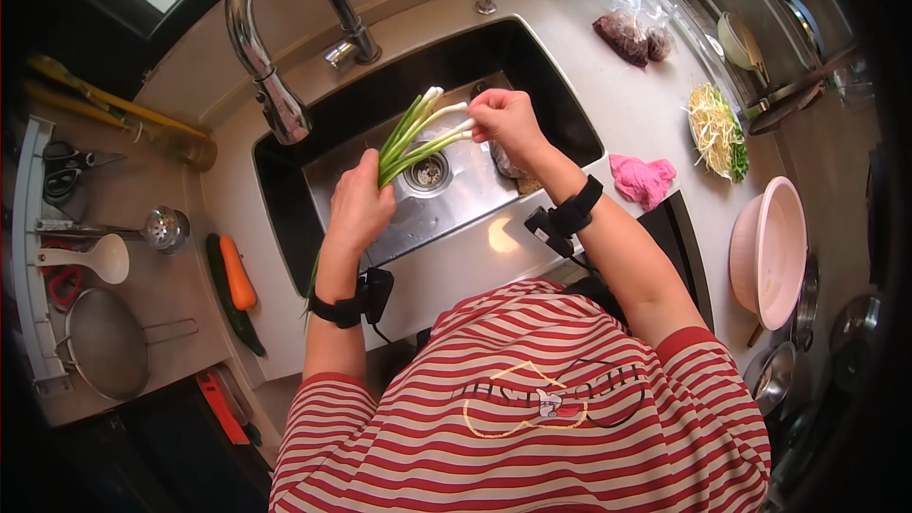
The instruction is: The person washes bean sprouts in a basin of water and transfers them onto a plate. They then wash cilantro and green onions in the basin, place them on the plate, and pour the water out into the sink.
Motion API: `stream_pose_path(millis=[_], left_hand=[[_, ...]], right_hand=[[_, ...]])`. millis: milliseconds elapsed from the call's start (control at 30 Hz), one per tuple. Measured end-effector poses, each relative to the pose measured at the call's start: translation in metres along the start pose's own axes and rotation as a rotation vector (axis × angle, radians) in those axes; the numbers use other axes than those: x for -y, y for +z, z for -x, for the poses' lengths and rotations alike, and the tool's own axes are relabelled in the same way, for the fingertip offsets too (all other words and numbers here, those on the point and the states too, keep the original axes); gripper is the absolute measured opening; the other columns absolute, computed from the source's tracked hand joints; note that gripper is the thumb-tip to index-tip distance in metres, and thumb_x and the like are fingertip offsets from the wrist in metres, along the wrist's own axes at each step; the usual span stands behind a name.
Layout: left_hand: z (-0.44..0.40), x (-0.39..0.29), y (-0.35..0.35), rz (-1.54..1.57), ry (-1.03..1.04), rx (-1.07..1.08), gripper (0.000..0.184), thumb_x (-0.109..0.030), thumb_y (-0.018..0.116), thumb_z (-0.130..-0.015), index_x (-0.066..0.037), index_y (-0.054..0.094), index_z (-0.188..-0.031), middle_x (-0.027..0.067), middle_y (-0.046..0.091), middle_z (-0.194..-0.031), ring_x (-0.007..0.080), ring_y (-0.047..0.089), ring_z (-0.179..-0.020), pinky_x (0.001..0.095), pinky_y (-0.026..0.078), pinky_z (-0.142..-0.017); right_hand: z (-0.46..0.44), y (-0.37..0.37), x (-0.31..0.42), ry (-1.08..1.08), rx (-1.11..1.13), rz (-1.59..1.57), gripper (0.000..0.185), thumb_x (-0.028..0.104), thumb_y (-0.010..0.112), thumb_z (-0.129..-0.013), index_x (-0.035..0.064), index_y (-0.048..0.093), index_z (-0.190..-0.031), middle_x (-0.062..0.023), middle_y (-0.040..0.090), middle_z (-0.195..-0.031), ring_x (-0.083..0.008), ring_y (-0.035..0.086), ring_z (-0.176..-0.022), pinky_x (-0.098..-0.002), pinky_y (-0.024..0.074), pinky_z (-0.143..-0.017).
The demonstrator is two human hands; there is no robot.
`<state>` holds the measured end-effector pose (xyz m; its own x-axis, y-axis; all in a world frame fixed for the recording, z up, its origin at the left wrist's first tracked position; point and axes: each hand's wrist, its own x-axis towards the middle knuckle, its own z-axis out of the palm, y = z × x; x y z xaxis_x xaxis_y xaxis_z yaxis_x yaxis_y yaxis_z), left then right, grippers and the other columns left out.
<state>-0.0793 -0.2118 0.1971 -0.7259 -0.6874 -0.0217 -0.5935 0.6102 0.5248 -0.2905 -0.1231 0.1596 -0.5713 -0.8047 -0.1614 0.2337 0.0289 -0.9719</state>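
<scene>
Over the black sink, my left hand is wrapped round a bunch of green onions. The white root ends point up and to the right. My right hand pinches the white tip of one stalk, its fingers closed. Below the bunch, the drain shows in the metal sink floor. Part of the sink's right side is hidden behind my right hand and forearm.
A tall faucet arches over the sink's left. On the left counter lie a carrot and a cucumber. To the right are a pink cloth, bean sprouts, a bag of dark food and a pink basin.
</scene>
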Motion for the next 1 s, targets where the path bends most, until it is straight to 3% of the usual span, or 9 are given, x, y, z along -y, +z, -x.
stream_pose_path(millis=[133, 200, 300, 433, 567, 733, 867, 933, 1000], left_hand=[[-0.001, 0.003, -0.004, 0.131, -0.048, 0.021, 0.017, -0.007, 0.050, -0.071, 0.001, 0.040, -0.084, 0.0259, 0.054, -0.076, 0.0456, 0.051, -0.081, 0.0494, 0.039, -0.068], [-0.001, 0.004, -0.005, 0.146, -0.093, 0.027, 0.017, -0.007, 0.050, -0.071, 0.001, 0.040, -0.083, 0.0261, 0.054, -0.077, 0.0458, 0.051, -0.080, 0.0492, 0.038, -0.067], [-0.002, 0.005, -0.001, 0.142, -0.066, -0.010, 0.018, -0.007, 0.050, -0.071, 0.001, 0.040, -0.084, 0.0257, 0.055, -0.078, 0.0457, 0.051, -0.081, 0.0497, 0.038, -0.068], [-0.002, -0.001, 0.003, 0.075, -0.075, 0.011, 0.018, -0.008, 0.050, -0.072, 0.000, 0.040, -0.084, 0.0250, 0.055, -0.078, 0.0452, 0.051, -0.081, 0.0506, 0.038, -0.069], [-0.001, 0.002, 0.003, 0.067, -0.028, 0.001, 0.017, -0.008, 0.049, -0.071, 0.000, 0.039, -0.083, 0.0249, 0.055, -0.077, 0.0450, 0.051, -0.080, 0.0507, 0.037, -0.068], [0.003, 0.014, -0.001, 0.149, -0.033, 0.026, 0.016, -0.006, 0.048, -0.071, 0.001, 0.040, -0.082, 0.0251, 0.052, -0.074, 0.0446, 0.050, -0.076, 0.0476, 0.037, -0.064], [0.002, 0.012, 0.000, 0.208, -0.011, 0.061, 0.015, -0.006, 0.049, -0.071, 0.001, 0.040, -0.081, 0.0246, 0.051, -0.072, 0.0443, 0.049, -0.074, 0.0444, 0.038, -0.062], [0.002, 0.009, 0.000, 0.199, 0.003, 0.071, 0.015, -0.006, 0.048, -0.071, 0.001, 0.040, -0.081, 0.0246, 0.052, -0.073, 0.0443, 0.050, -0.074, 0.0452, 0.038, -0.063], [0.003, 0.009, -0.002, 0.188, 0.013, 0.081, 0.015, -0.006, 0.048, -0.071, 0.001, 0.040, -0.081, 0.0246, 0.052, -0.073, 0.0443, 0.050, -0.075, 0.0460, 0.038, -0.063]], right_hand=[[-0.004, -0.013, -0.002, 0.147, -0.013, -0.015, 0.007, 0.004, 0.053, -0.076, 0.0030, 0.058, -0.072, -0.0016, 0.055, -0.061, -0.0067, 0.050, -0.051, -0.0188, 0.0442, -0.046], [0.001, -0.008, 0.006, 0.177, 0.092, 0.063, 0.009, 0.005, 0.051, -0.076, 0.0030, 0.059, -0.081, -0.0029, 0.058, -0.071, -0.0081, 0.055, -0.060, -0.0221, 0.0475, -0.051], [0.007, -0.001, 0.010, 0.379, 0.300, -0.290, 0.019, 0.015, 0.057, -0.082, 0.0048, 0.056, -0.098, -0.0046, 0.060, -0.092, -0.0113, 0.059, -0.083, -0.0280, 0.0509, -0.065], [0.008, 0.014, -0.006, 0.248, 0.286, -0.155, 0.025, 0.025, 0.063, -0.082, 0.0024, 0.058, -0.092, -0.0052, 0.062, -0.084, -0.0106, 0.060, -0.071, -0.0237, 0.0512, -0.058], [0.003, 0.006, -0.006, 0.132, 0.200, -0.130, 0.020, 0.020, 0.062, -0.083, 0.0005, 0.062, -0.078, -0.0042, 0.061, -0.067, -0.0083, 0.057, -0.054, -0.0197, 0.0482, -0.049], [-0.002, -0.018, 0.001, 0.078, 0.070, -0.129, 0.018, 0.018, 0.059, -0.084, -0.0001, 0.061, -0.083, -0.0039, 0.061, -0.071, -0.0072, 0.056, -0.061, -0.0173, 0.0443, -0.052], [0.009, -0.010, 0.009, 0.191, 0.182, -0.041, 0.019, 0.020, 0.058, -0.085, 0.0012, 0.061, -0.090, -0.0054, 0.062, -0.076, -0.0090, 0.059, -0.067, -0.0192, 0.0481, -0.055], [0.021, 0.000, 0.022, 0.280, 0.308, -0.250, 0.021, 0.020, 0.058, -0.085, 0.0005, 0.061, -0.094, -0.0059, 0.062, -0.077, -0.0108, 0.060, -0.072, -0.0204, 0.0495, -0.056], [0.018, 0.000, 0.017, 0.297, 0.337, -0.231, 0.021, 0.017, 0.059, -0.084, -0.0005, 0.062, -0.095, -0.0064, 0.062, -0.077, -0.0118, 0.061, -0.073, -0.0208, 0.0500, -0.055]])
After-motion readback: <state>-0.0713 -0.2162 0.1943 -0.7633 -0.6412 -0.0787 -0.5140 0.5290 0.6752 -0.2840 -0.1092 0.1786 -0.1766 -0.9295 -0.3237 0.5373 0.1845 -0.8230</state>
